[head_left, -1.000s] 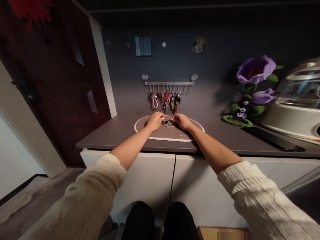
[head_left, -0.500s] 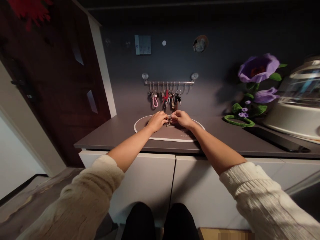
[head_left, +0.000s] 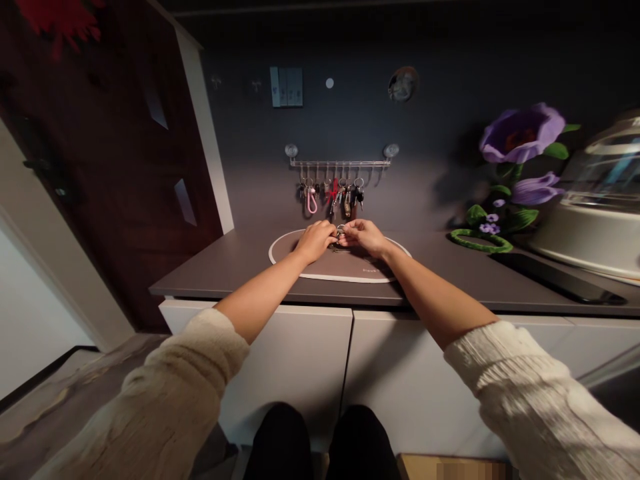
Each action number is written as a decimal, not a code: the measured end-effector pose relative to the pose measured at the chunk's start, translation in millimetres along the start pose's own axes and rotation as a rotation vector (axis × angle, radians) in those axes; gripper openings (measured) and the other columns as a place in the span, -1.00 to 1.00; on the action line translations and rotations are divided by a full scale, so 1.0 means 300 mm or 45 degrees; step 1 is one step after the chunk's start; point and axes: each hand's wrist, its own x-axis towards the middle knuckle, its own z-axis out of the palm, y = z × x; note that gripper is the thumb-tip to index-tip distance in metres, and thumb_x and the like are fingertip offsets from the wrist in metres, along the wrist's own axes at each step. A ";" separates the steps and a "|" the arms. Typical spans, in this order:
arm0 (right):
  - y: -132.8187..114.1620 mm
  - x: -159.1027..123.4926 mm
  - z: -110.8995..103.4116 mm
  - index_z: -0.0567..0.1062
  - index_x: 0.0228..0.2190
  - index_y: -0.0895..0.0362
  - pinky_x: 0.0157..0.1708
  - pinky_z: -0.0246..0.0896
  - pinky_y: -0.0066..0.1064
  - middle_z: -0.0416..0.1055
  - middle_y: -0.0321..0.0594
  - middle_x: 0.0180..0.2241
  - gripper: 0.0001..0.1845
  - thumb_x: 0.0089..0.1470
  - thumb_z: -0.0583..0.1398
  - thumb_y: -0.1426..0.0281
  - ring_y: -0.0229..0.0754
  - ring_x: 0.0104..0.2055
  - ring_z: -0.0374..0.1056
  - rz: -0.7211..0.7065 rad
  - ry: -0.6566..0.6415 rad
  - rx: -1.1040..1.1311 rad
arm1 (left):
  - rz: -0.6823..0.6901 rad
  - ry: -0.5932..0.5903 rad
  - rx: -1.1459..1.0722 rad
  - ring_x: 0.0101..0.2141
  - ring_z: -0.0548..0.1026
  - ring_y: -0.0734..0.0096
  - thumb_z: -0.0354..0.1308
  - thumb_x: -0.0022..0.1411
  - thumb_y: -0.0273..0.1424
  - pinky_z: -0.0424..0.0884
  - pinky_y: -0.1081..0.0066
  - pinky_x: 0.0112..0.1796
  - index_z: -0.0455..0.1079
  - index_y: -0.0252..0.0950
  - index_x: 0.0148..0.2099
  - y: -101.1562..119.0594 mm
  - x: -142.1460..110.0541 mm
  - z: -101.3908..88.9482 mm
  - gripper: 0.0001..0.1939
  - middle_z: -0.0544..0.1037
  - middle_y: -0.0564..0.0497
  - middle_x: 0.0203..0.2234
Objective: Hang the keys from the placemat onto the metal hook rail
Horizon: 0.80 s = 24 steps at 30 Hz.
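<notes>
Both hands meet above an oval brown mat (head_left: 320, 267) with a white border. A metal key ring (head_left: 341, 229) with small metal pieces hanging from it is between my fingertips. My left hand (head_left: 318, 240) pinches it from the left, its fingers bent downward. From the other side, my right hand (head_left: 366, 237) grips the ring between thumb and fingers. The small pieces under the ring are partly hidden by the fingers, and I cannot make out each one. Just behind the hands, several bunches of keys (head_left: 347, 199) hang from a clear hook rail (head_left: 340, 163) on the wall.
On the right stand purple artificial flowers (head_left: 523, 137) with a green ring base, a black phone-like slab (head_left: 560, 279) and a large white-based appliance (head_left: 595, 233). White cabinet doors (head_left: 285, 360) are below the grey counter (head_left: 200, 267). A dark door (head_left: 115, 167) is at left.
The ring between the fingers now stands higher and shows more clearly, while fewer of the metal pieces under it are visible. Both hands stay nearly in place; the view shifts slightly.
</notes>
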 end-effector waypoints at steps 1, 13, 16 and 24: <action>0.001 0.001 -0.001 0.32 -0.51 0.20 -0.41 0.37 -0.45 0.41 -0.24 -0.63 -0.88 0.03 0.16 0.48 -0.32 -0.54 0.39 -0.004 -0.001 0.000 | -0.005 0.001 -0.015 -0.24 0.33 0.34 0.07 0.14 -0.40 0.22 0.38 -0.22 0.36 -0.25 -0.30 -0.001 0.000 0.001 -0.93 0.41 -0.01 -0.32; 0.023 0.020 -0.018 0.34 -0.47 0.17 -0.48 0.27 -0.47 0.31 -0.37 -0.63 -0.87 -0.07 0.22 0.42 -0.39 -0.60 0.25 -0.110 -0.001 -0.153 | -0.131 0.135 -0.248 -0.27 0.32 0.38 -0.01 0.16 -0.45 0.23 0.40 -0.21 0.31 -0.27 -0.37 0.004 0.010 -0.005 -0.90 0.40 0.00 -0.37; 0.028 0.026 -0.019 0.36 -0.46 0.18 -0.48 0.23 -0.49 0.32 -0.37 -0.59 -0.83 -0.12 0.24 0.39 -0.40 -0.58 0.22 -0.152 -0.042 -0.196 | -0.185 0.190 -0.306 -0.27 0.33 0.40 -0.03 0.16 -0.47 0.23 0.41 -0.21 0.30 -0.29 -0.36 0.004 0.015 -0.002 -0.90 0.42 0.00 -0.36; 0.008 0.013 -0.006 0.43 -0.37 0.20 -0.40 0.18 -0.48 0.37 -0.31 -0.50 -0.74 -0.21 0.26 0.39 -0.39 -0.49 0.22 -0.232 -0.106 -0.215 | -0.314 0.308 -0.528 -0.34 0.36 0.47 0.01 0.13 -0.46 0.26 0.44 -0.25 0.28 -0.32 -0.39 -0.002 0.025 0.013 -0.93 0.44 0.02 -0.42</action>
